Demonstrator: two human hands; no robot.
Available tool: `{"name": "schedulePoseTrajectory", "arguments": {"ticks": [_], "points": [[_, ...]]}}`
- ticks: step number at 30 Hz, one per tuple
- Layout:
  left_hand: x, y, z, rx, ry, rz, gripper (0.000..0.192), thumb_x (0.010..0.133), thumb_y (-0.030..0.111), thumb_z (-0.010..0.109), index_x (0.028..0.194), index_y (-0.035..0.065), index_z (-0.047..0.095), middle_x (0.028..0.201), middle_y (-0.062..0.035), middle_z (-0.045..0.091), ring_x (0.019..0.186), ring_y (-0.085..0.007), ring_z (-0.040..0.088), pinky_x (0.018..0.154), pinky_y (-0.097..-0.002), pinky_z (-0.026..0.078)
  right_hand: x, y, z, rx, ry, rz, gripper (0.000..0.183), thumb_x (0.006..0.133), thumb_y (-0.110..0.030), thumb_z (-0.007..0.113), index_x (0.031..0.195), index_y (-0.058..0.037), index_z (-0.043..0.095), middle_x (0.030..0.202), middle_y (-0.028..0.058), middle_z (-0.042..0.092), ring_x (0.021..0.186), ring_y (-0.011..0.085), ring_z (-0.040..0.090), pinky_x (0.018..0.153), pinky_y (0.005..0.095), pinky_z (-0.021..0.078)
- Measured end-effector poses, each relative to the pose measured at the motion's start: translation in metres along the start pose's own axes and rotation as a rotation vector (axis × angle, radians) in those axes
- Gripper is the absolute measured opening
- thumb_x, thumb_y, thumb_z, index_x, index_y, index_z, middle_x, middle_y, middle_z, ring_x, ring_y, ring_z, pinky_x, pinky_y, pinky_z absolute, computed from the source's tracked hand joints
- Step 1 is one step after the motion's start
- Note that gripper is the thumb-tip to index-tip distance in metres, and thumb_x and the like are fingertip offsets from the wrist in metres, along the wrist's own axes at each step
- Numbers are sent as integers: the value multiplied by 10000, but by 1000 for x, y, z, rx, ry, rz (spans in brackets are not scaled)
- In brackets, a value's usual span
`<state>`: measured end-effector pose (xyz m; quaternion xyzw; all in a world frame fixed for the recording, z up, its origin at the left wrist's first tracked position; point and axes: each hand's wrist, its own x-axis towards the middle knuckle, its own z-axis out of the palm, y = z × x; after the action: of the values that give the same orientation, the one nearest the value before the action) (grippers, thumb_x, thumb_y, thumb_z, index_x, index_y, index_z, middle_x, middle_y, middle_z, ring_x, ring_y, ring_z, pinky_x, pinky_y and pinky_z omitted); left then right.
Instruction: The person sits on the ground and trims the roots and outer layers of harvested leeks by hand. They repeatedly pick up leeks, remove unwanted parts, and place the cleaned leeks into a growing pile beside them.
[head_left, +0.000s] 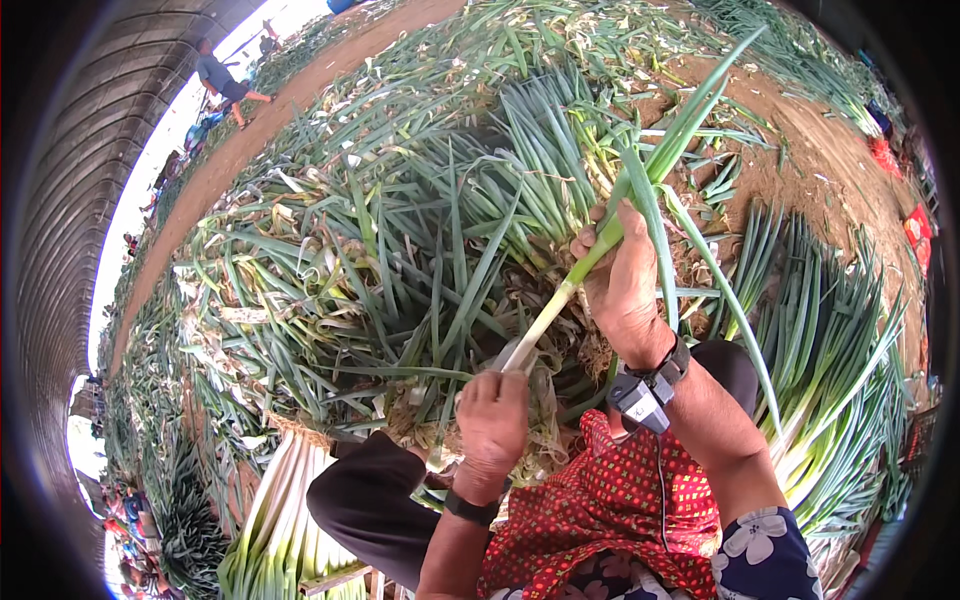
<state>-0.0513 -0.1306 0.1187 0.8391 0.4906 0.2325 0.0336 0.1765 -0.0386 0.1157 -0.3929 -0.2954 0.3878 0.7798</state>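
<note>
A long green onion (556, 306) slants up to the right across the middle of the head view. My right hand (619, 281) grips its green part, with the leaves fanning out above. At the white lower end, my left hand (495, 420) is closed on the stalk, its fingers hiding the tip. Beneath both hands lie loose green onions (442, 292), peeled skins and roots. Cleaned green onions with white stalks (289, 487) are gathered at the lower left, beside my knee.
More green onions (817, 300) lie at the right. A dirt path (217, 172) curves along the left, where a person (221, 79) walks. Red bags (916, 232) lie at the far right. A piece of wood (334, 580) sits at the bottom left, near my leg.
</note>
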Motion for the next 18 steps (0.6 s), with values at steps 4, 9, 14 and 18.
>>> {"name": "schedulePoseTrajectory", "arguments": {"ticks": [4,9,14,18], "points": [[-4,14,6,93,-21,281,158,834,143,645,983,95,621,927,-66,562,902,-281,616,848,-458,499,-6,-8,9,27,-36,-37,187,1078,-229,576,1156,-66,527,971,58,567,765,146,545,700,303,503],[-32,-15,15,-96,-162,239,173,835,122,654,1005,114,624,947,-74,580,938,-300,631,858,-448,510,17,-50,28,460,297,141,228,1091,-182,555,1168,24,499,982,99,534,795,157,557,684,302,556],[-47,-74,2,-190,-108,-68,148,857,0,696,970,79,643,908,-115,640,842,-327,664,744,-405,540,41,-8,-42,21,205,-36,194,1096,-187,539,1198,-27,497,999,95,536,770,148,533,660,309,525],[-45,-111,-10,-395,122,-260,208,839,-91,725,973,43,638,892,-103,677,748,-244,682,647,-335,534,25,-67,15,484,317,90,181,1105,-205,525,1178,-40,516,997,91,555,757,141,521,641,295,490]]}}
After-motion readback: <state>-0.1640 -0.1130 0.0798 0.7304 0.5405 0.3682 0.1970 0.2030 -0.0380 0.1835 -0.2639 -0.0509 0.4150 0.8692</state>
